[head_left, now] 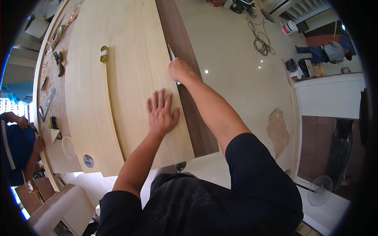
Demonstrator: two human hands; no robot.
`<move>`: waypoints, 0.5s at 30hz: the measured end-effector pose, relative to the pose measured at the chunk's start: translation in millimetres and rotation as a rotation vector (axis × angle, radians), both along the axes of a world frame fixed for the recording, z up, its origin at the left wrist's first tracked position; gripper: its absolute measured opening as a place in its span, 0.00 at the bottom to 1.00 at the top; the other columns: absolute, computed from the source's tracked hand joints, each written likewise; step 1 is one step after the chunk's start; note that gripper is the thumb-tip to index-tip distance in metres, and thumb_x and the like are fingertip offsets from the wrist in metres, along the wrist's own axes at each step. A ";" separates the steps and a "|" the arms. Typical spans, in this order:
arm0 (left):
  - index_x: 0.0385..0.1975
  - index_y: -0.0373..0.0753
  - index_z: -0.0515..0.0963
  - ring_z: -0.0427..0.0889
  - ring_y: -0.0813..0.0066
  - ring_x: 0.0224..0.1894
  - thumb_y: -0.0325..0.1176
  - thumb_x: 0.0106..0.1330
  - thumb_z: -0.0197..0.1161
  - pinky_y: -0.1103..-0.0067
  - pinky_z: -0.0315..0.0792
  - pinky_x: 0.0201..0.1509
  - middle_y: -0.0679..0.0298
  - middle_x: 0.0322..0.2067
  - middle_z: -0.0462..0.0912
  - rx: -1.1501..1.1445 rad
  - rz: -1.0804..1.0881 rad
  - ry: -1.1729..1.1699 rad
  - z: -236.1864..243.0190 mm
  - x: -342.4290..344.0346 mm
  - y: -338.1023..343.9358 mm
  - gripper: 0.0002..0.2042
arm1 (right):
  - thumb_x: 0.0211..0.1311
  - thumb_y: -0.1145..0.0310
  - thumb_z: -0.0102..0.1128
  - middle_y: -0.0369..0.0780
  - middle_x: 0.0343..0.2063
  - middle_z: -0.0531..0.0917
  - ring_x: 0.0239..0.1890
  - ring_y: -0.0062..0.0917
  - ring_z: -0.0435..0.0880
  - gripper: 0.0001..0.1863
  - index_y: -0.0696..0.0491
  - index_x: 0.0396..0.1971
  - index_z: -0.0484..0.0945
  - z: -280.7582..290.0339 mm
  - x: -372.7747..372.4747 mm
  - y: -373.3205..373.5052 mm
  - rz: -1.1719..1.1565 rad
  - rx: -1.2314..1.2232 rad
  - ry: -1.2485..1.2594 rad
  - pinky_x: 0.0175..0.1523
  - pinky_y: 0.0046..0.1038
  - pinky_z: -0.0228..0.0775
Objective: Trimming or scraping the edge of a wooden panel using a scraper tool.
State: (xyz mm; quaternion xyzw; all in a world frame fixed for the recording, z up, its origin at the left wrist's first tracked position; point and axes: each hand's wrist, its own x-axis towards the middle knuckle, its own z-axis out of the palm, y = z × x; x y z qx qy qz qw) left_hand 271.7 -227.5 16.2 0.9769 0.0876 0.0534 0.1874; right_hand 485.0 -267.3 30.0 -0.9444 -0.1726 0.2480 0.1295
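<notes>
My left hand [161,114] lies flat, fingers spread, on a pale wood-grained board [134,55]. At the board's right edge, my right hand [182,70] is closed around a slim silvery tool [171,52]. Its pointed end sticks out beyond the fist, and a bit of it shows below; the grip hides the rest, so its exact kind is unclear. Under that edge, a dark brown panel [199,126] juts out to the right. Left of my left hand, a tape measure [104,54] rests on the board with its yellow tape drawn out toward me.
A dusty worktop [48,84] on the left bears a hand plane [60,65], a metal square [48,105] and another tape measure [52,122]. One person [19,145] works beside it. Across the glossy floor are a coiled cable [262,44], a white bucket [289,26] and another person [325,53].
</notes>
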 end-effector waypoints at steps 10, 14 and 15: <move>0.65 0.44 0.68 0.52 0.52 0.74 0.46 0.64 0.53 0.53 0.41 0.74 0.55 0.70 0.59 0.092 -0.006 -0.027 -12.6 -1.5 -1.3 0.28 | 0.71 0.58 0.38 0.62 0.44 0.80 0.50 0.52 0.81 0.23 0.64 0.48 0.72 0.7 -114.3 -69.4 -0.178 0.196 0.038 0.56 0.45 0.73; 0.65 0.44 0.67 0.52 0.53 0.73 0.46 0.65 0.52 0.54 0.43 0.74 0.56 0.70 0.60 0.121 0.003 -0.070 -16.5 -2.5 -3.0 0.28 | 0.71 0.59 0.40 0.60 0.42 0.82 0.48 0.51 0.82 0.21 0.63 0.46 0.72 9.9 -160.0 -97.4 -0.212 0.144 0.106 0.54 0.46 0.73; 0.65 0.44 0.67 0.52 0.53 0.73 0.46 0.65 0.52 0.54 0.43 0.74 0.56 0.70 0.60 0.118 -0.007 -0.061 -16.5 -2.8 -3.3 0.28 | 0.70 0.60 0.41 0.58 0.42 0.82 0.47 0.51 0.82 0.20 0.62 0.45 0.72 12.7 -173.0 -102.5 -0.223 0.116 0.116 0.53 0.46 0.74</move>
